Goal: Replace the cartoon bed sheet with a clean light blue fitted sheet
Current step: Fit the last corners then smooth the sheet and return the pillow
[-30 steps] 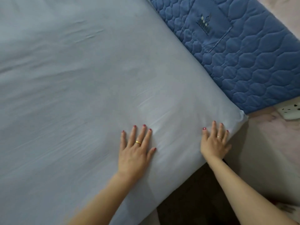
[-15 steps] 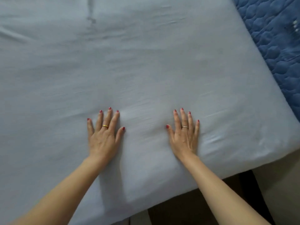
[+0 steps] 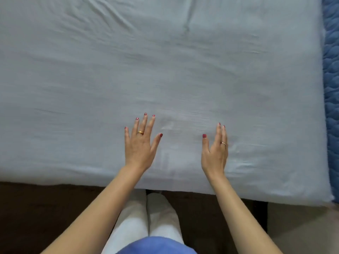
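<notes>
The light blue fitted sheet [image 3: 165,70] covers the whole mattress, with soft creases near the far side and a corner pulled down at the near right. My left hand [image 3: 140,145] is spread with straight fingers over the sheet close to the near edge. My right hand [image 3: 215,151] is beside it, fingers straight and together, turned partly on its side. Whether either palm touches the cloth I cannot tell. Neither hand holds anything. No cartoon sheet is in view.
A dark blue quilted cover [image 3: 331,88] lies along the bed's right side. Below the mattress edge runs a dark bed frame [image 3: 45,208]. My legs in white trousers [image 3: 146,217] stand against it. Pale floor [image 3: 302,230] shows at the lower right.
The view swung from the bed's corner to square on its long side. Both hands slid left along the sheet; the right hand has tilted from flat onto its side.
</notes>
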